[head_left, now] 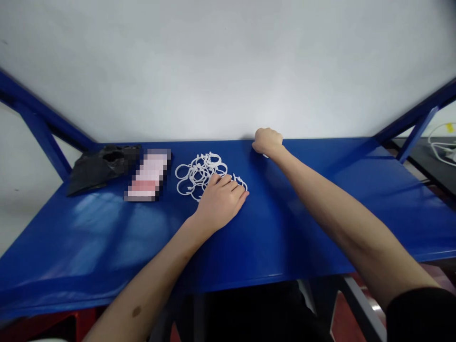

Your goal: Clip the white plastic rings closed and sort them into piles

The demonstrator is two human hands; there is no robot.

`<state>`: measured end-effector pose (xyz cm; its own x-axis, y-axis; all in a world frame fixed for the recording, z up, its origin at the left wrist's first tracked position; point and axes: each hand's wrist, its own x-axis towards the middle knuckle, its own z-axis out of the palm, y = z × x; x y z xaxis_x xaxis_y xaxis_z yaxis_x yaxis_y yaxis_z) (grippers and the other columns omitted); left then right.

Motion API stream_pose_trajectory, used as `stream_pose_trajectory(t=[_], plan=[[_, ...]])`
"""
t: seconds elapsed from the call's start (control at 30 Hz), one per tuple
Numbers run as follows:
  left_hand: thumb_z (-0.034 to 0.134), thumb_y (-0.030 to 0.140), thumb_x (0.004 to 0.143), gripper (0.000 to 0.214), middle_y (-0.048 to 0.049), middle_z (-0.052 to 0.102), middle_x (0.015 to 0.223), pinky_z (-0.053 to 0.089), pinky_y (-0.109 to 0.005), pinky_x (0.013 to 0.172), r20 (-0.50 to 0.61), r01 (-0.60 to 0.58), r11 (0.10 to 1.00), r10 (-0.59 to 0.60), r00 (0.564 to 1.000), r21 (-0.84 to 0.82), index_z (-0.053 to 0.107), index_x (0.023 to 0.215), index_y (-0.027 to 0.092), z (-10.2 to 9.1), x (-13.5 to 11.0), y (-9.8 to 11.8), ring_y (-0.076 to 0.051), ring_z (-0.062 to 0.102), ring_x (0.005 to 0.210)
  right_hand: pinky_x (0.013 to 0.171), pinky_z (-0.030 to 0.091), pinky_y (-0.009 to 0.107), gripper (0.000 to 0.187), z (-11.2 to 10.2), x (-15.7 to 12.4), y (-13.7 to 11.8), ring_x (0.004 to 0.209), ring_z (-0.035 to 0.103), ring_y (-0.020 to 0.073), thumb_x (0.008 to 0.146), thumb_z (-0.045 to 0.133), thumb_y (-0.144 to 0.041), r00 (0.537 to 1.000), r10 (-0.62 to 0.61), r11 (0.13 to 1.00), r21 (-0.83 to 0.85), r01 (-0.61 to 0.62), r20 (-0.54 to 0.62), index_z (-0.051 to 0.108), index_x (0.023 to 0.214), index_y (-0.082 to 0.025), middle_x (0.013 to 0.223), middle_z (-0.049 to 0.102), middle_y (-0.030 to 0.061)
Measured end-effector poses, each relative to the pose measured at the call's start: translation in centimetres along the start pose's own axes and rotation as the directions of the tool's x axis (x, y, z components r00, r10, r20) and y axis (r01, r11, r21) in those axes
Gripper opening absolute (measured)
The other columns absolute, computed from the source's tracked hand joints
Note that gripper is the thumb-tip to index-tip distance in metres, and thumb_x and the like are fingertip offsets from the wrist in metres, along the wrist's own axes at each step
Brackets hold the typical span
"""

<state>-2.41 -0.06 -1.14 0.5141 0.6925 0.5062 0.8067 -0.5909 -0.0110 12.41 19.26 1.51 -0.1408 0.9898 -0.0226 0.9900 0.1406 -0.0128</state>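
Note:
A tangled pile of white plastic loops (195,172), which look like cable ties closed into rings, lies on the blue table. My left hand (223,199) rests on the pile's near right side, its fingers curled down over a white loop (241,182) that pokes out beyond the knuckles. The fingertips are partly hidden. Farther back and to the right, my right hand (268,141) is closed in a fist close to the wall. A sliver of white shows beneath that fist, but its shape is hidden.
Left of the pile lies a pixelated phone-like rectangle (147,175), beside a crumpled black plastic bag (96,168). A white wall (228,71) borders the back of the blue table (235,251). Blue metal struts (44,135) slant at both sides. White cables (443,149) lie beyond the right strut.

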Motion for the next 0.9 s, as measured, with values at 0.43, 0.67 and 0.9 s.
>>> stream_pose_trajectory(t=[0.43,0.67,0.9], plan=[[0.051,0.027,0.101,0.03,-0.0031,0.071,0.074,0.037,-0.037,0.077,0.0,-0.024,1.0,0.024,1.0,0.002,0.071,0.08,0.018,0.1,-0.1,0.1,-0.021,0.058,0.08,0.082,0.054,0.042,0.031,-0.9,-4.0,3.3,0.103,0.069,0.0345,0.095,0.056,-0.027,0.995,0.077,0.996,-0.04,-0.079,-0.064,0.07,0.113,-0.007,0.109,0.071,0.0249],[0.049,0.028,0.102,0.031,-0.0016,0.07,0.074,0.037,-0.037,0.081,0.014,-0.039,0.999,0.039,0.999,0.011,0.071,0.081,0.019,0.2,-0.2,0.1,-0.02,0.057,0.08,0.079,0.053,0.039,0.035,1.7,-4.9,4.4,0.098,0.07,0.0306,0.101,0.042,-0.03,0.994,-0.031,0.999,-0.03,0.028,-0.109,0.066,0.117,-0.01,0.121,0.066,0.0223],[0.051,0.027,0.101,0.03,-0.0012,0.069,0.073,0.036,-0.037,0.081,-0.008,-0.047,0.999,0.047,0.999,-0.004,0.07,0.08,0.018,0.3,-0.3,0.2,-0.02,0.057,0.079,0.073,0.049,0.033,0.027,2.3,-5.8,6.4,0.091,0.067,0.0255,0.103,0.043,-0.029,0.931,-0.343,0.939,-0.043,0.34,-0.129,0.061,0.117,-0.014,0.115,0.066,0.0145]])
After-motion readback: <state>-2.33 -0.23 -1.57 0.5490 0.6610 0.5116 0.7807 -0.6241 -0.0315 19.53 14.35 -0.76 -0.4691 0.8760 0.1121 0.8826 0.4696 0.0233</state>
